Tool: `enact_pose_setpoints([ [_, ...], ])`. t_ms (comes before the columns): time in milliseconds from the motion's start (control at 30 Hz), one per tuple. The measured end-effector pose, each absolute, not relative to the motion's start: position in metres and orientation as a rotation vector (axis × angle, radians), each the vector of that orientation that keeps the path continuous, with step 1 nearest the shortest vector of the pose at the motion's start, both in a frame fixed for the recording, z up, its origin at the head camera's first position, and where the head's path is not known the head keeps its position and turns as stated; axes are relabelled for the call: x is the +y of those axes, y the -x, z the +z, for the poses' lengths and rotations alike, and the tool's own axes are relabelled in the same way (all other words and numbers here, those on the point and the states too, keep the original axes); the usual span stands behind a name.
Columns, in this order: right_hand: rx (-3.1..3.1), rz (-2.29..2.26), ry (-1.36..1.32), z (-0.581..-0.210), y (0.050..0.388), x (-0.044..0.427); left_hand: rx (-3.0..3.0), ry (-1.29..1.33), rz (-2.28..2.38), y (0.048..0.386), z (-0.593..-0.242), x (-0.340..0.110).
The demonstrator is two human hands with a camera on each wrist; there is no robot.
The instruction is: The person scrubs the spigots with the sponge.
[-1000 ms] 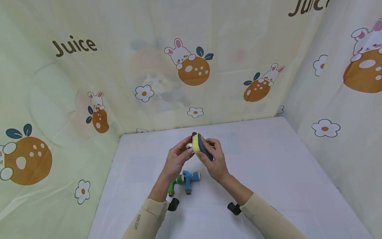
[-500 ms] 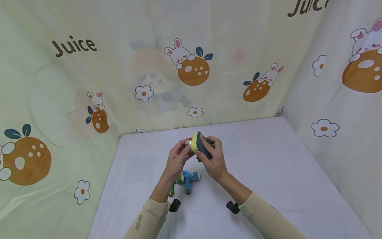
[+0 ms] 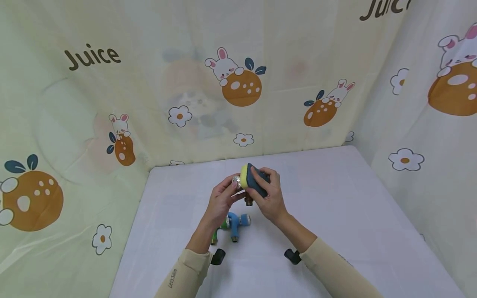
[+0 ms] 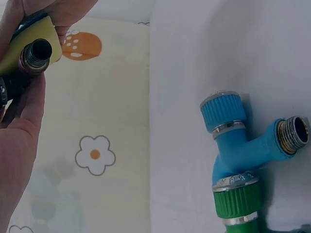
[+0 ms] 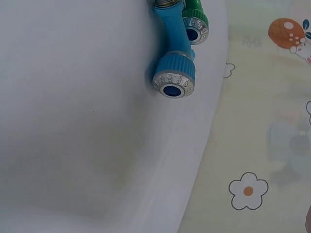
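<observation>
My left hand (image 3: 220,200) grips a brown tap (image 3: 249,199) with a silvery knob end, held above the table. Its threaded outlet points down in the head view and shows at upper left in the left wrist view. My right hand (image 3: 273,199) holds a sponge (image 3: 244,177), yellow on one face and dark blue-green on the other. The yellow face lies against the tap, hiding much of its body. Below the hands, a blue tap (image 3: 234,228) and a green tap (image 3: 225,224) lie side by side; my left forearm partly covers the green one.
The white-covered table (image 3: 335,215) extends on both sides of the arms. A printed curtain (image 3: 283,120) with rabbits and oranges hangs behind it and along the sides. Black wrist devices (image 3: 218,256) sit under both forearms.
The brown tap has turned, so its threaded outlet now shows below the sponge instead of a brown part above it. The sponge has shifted slightly against it. The blue tap has stayed put.
</observation>
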State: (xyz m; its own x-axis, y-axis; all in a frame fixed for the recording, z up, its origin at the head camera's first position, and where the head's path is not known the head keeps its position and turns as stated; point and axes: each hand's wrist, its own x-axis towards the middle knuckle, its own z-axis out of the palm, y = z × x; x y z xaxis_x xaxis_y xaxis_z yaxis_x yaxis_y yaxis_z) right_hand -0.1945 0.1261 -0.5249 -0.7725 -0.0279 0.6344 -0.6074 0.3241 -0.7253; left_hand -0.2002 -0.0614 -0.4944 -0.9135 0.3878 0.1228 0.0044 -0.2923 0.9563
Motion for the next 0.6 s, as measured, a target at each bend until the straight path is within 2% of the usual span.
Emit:
enact_pose_setpoints([
  [600, -2.156, 1.452, -0.478, -0.5231, 0.1967, 0.1283, 1.707, -0.506, 2.270, 0.1995, -0.4933, -0.0657],
])
